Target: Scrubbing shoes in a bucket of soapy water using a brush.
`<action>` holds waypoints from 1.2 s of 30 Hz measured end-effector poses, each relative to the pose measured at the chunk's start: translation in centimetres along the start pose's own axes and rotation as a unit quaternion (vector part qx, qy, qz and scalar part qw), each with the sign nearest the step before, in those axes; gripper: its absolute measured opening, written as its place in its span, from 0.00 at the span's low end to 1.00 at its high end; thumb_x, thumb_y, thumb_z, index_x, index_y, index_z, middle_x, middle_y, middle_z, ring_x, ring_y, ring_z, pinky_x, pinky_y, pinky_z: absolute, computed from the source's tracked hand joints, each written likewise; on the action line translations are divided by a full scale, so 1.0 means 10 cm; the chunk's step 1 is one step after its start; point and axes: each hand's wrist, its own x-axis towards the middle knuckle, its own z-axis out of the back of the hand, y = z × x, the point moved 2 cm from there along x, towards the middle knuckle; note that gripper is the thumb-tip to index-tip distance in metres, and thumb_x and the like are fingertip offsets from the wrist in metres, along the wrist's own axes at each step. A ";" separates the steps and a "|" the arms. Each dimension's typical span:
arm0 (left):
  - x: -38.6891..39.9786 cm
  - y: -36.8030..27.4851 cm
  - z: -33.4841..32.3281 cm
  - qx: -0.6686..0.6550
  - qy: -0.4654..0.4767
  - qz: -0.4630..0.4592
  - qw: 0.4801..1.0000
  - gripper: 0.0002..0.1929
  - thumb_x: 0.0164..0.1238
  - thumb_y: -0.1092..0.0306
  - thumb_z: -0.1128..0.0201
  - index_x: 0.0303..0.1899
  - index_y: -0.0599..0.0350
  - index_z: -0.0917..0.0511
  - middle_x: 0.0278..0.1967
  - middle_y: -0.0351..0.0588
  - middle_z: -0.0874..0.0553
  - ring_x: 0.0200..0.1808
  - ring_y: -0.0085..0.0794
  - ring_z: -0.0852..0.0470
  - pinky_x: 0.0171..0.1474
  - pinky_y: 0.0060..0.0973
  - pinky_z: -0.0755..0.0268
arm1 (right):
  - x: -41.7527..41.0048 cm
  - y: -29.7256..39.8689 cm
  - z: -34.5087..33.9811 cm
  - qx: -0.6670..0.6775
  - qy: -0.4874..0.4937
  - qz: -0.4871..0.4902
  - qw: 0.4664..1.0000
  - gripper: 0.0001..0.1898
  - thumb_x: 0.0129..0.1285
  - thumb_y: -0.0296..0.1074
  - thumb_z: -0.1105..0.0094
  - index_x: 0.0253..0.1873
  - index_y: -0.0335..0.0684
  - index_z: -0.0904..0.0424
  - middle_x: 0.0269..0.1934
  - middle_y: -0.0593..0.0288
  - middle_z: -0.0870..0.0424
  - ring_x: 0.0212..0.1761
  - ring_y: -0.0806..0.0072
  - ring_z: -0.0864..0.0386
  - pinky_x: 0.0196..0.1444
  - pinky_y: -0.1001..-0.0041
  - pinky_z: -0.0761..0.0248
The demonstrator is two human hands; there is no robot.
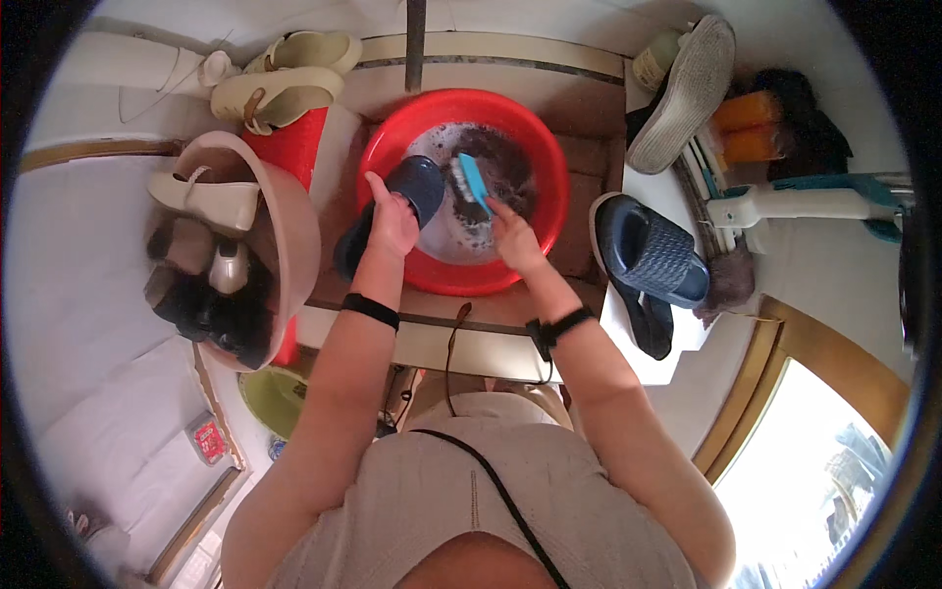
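Observation:
My left hand [395, 223] grips a dark blue slide sandal [416, 188] over the left side of a red plastic basin [548, 147]. Dark, foamy water [449, 235] lies in the basin. A blue-handled scrub brush [473, 180] with pale bristles is in my right hand [517, 239], near the middle of the basin. The brush's bristles face the sandal, with a small gap between them. Part of the sandal is hidden behind my left hand and wrist.
On the left, a pink tub [298, 243] holds several shoes; beige clogs [283, 92] lie above it. To the right are a woven dark blue slide [647, 247] and an upturned shoe [684, 96] with a pale sole. A green basin [272, 401] sits low at left.

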 end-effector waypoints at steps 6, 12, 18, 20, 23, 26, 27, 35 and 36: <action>-0.07 0.10 -0.37 0.005 0.097 0.002 0.995 0.50 0.60 0.24 0.71 0.66 0.66 0.44 0.63 0.51 0.32 0.65 0.39 0.34 0.69 0.34 0.48 | -0.26 0.69 -0.05 -0.053 0.009 0.068 0.996 0.20 0.64 0.26 0.55 0.61 0.45 0.31 0.44 0.40 0.21 0.48 0.49 0.22 0.50 0.60 0.29; -0.32 0.16 -0.84 0.059 -0.037 0.030 0.997 0.47 0.63 0.27 0.66 0.65 0.66 0.42 0.62 0.51 0.30 0.64 0.34 0.32 0.68 0.29 0.47 | 0.37 0.03 0.32 -0.149 -0.081 0.014 0.985 0.21 0.66 0.34 0.58 0.64 0.52 0.35 0.37 0.42 0.19 0.38 0.48 0.20 0.40 0.56 0.26; -0.28 0.06 -0.56 0.018 0.075 0.009 0.997 0.35 0.68 0.37 0.58 0.60 0.62 0.33 0.57 0.49 0.24 0.59 0.35 0.27 0.64 0.32 0.39 | -0.13 0.57 0.28 -0.190 0.027 -0.038 0.981 0.22 0.65 0.32 0.54 0.64 0.58 0.34 0.39 0.43 0.19 0.40 0.45 0.21 0.40 0.54 0.28; -0.22 0.05 -0.59 0.032 0.079 -0.004 0.996 0.30 0.71 0.42 0.57 0.59 0.60 0.32 0.56 0.47 0.23 0.57 0.32 0.26 0.62 0.30 0.37 | 0.04 0.64 0.25 -0.216 0.036 -0.049 0.974 0.22 0.66 0.32 0.54 0.64 0.61 0.35 0.39 0.43 0.19 0.40 0.46 0.22 0.41 0.53 0.28; -0.31 -0.07 -0.72 0.025 0.085 0.026 0.996 0.26 0.74 0.47 0.59 0.58 0.60 0.31 0.55 0.48 0.23 0.56 0.33 0.24 0.61 0.31 0.34 | 0.25 0.50 0.30 -0.146 -0.022 -0.018 0.989 0.21 0.66 0.32 0.56 0.64 0.59 0.34 0.42 0.43 0.20 0.43 0.47 0.22 0.44 0.55 0.28; -0.33 -0.16 -0.67 -0.001 0.098 0.063 0.993 0.25 0.75 0.51 0.61 0.58 0.62 0.31 0.55 0.51 0.22 0.56 0.37 0.23 0.61 0.35 0.32 | 0.29 0.14 0.39 -0.018 -0.157 0.037 0.987 0.19 0.67 0.35 0.57 0.61 0.59 0.31 0.42 0.43 0.20 0.43 0.47 0.22 0.44 0.55 0.27; -0.33 -0.18 -0.56 -0.014 0.090 0.050 0.995 0.25 0.75 0.51 0.59 0.57 0.63 0.30 0.54 0.51 0.22 0.55 0.38 0.23 0.61 0.35 0.32 | 0.20 0.23 0.36 -0.050 -0.116 0.042 0.991 0.19 0.67 0.35 0.57 0.62 0.60 0.31 0.41 0.43 0.20 0.42 0.47 0.22 0.44 0.55 0.27; -0.20 -0.04 -0.40 -0.001 0.018 0.003 1.000 0.19 0.71 0.60 0.49 0.54 0.64 0.28 0.51 0.48 0.20 0.53 0.34 0.22 0.60 0.34 0.34 | 0.37 0.19 0.08 -0.179 -0.023 -0.015 0.983 0.20 0.67 0.36 0.57 0.63 0.55 0.35 0.42 0.43 0.20 0.43 0.48 0.21 0.45 0.54 0.28; -0.19 0.02 -0.45 0.032 0.031 -0.005 0.999 0.19 0.69 0.60 0.47 0.54 0.65 0.28 0.51 0.49 0.20 0.52 0.34 0.22 0.59 0.33 0.34 | 0.51 -0.13 0.11 -0.192 -0.054 -0.032 0.979 0.19 0.67 0.35 0.57 0.62 0.52 0.33 0.44 0.45 0.20 0.43 0.50 0.21 0.45 0.56 0.27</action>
